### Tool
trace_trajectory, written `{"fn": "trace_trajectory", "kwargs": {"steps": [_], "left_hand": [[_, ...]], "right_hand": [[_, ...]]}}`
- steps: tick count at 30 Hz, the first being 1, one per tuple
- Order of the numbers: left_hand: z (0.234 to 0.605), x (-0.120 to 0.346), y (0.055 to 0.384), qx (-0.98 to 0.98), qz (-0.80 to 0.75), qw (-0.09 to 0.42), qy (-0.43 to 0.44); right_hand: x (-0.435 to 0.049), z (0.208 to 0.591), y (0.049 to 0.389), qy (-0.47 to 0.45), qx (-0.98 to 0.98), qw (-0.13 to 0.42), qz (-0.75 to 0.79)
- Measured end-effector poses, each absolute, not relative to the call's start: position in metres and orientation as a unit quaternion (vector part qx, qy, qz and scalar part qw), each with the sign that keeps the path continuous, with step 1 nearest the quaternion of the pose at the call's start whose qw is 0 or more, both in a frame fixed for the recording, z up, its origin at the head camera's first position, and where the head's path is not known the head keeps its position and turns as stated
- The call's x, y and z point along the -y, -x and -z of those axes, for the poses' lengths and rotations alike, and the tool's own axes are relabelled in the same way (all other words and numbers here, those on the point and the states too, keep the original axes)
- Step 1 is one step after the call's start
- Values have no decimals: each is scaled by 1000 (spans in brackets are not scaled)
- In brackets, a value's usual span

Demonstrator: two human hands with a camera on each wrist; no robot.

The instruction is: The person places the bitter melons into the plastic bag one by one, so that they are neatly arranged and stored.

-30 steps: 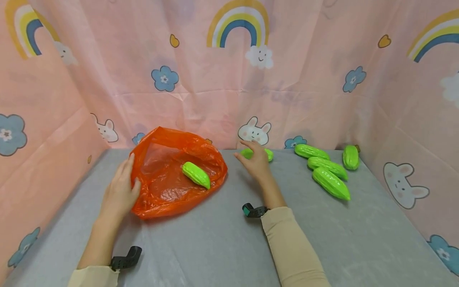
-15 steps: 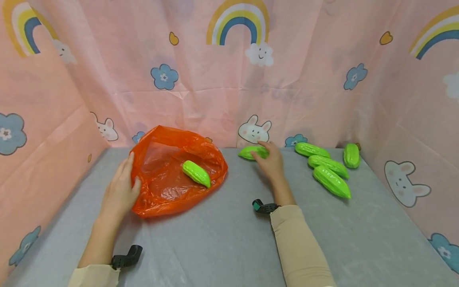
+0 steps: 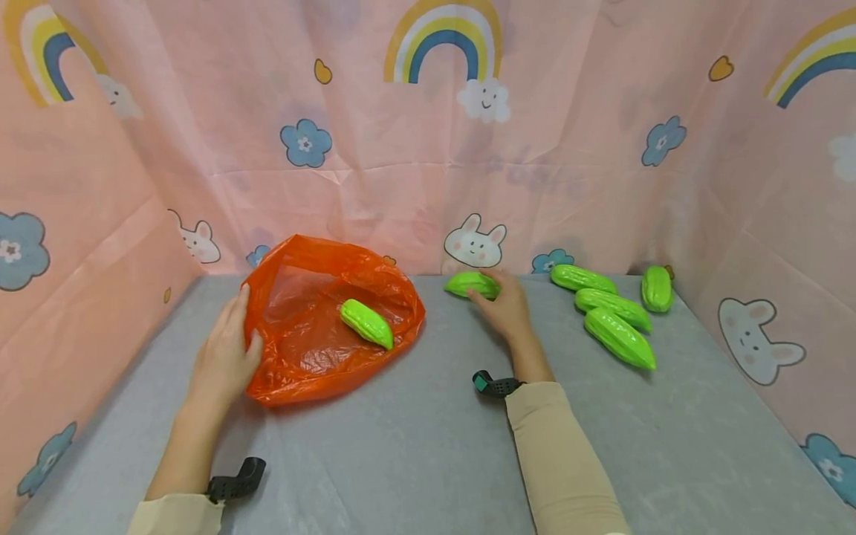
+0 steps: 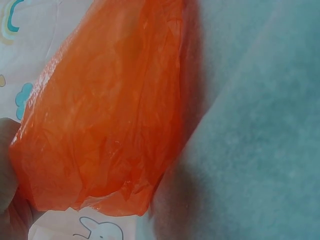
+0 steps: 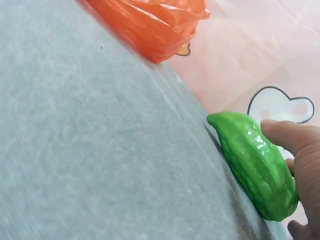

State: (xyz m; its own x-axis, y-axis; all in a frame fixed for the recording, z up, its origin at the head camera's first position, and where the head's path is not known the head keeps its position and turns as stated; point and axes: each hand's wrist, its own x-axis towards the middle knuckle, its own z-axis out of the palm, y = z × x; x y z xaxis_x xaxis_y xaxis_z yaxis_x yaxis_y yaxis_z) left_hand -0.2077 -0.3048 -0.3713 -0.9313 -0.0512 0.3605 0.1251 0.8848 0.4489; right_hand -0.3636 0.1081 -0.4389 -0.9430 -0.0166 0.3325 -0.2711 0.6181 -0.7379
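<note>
An orange plastic bag (image 3: 314,379) lies with its mouth wide on the table's left side, a green bitter melon (image 3: 366,324) inside it. At the bag's left rim my left hand (image 3: 224,353) pinches the film, thumb on the inner side and fingers outside. Further right, near the back wall, my right hand (image 3: 508,308) has thumb and fingers on either side of another bitter melon (image 3: 464,284), at its right end. The right wrist view shows this bumpy, curved bitter melon (image 5: 255,165) low over the grey surface, the thumb across its upper side.
Several more bitter melons (image 3: 618,338) lie at the back right, three side by side and one apart near the corner. Pink printed cloth (image 3: 575,148) walls in the grey table (image 3: 401,461) at the back and sides.
My right hand has moved right from in front of the bitter melon to its right end, and its fingers have closed in on it. The left hand and bag have stayed still.
</note>
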Motion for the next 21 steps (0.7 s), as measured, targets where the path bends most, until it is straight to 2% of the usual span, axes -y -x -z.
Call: {"fn": "trace_trajectory", "kwargs": {"steps": [14, 21], "left_hand": [[373, 305, 208, 955, 231, 186, 20], [373, 305, 207, 954, 234, 185, 19]], "right_hand": [[-108, 440, 361, -31, 894, 159, -418], [-109, 443, 362, -32, 892, 129, -432]]}}
